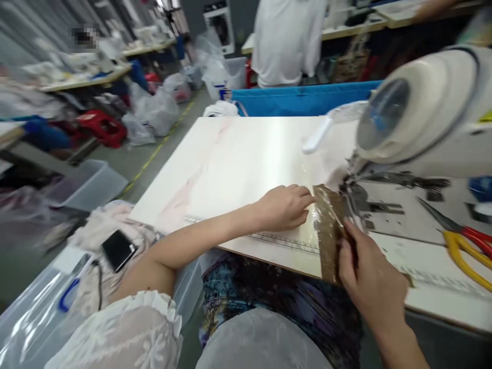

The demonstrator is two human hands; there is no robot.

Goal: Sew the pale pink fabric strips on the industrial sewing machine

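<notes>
A strip of shiny brown tape [327, 233] lies over the table's front part, left of the sewing machine [418, 107]. My left hand [286, 207] is closed above the white tabletop, its curled fingertips at the strip's left edge; whatever is in them is hidden. On the strip's right side, my right hand [371, 274] has thumb and fingers drawn together, close below the needle area. A small dark patch shows between them, too unclear to name. The machine's metal plate [388, 205] is just beyond my right hand.
Scissors [467, 246] with yellow and red handles lie at the right, blades pointing toward the machine. A white object [317, 136] rests farther back on the tabletop [238, 159]. Left of the table are piled fabric and a dark phone-like object [118, 250]. A person in white [288, 41] is beyond.
</notes>
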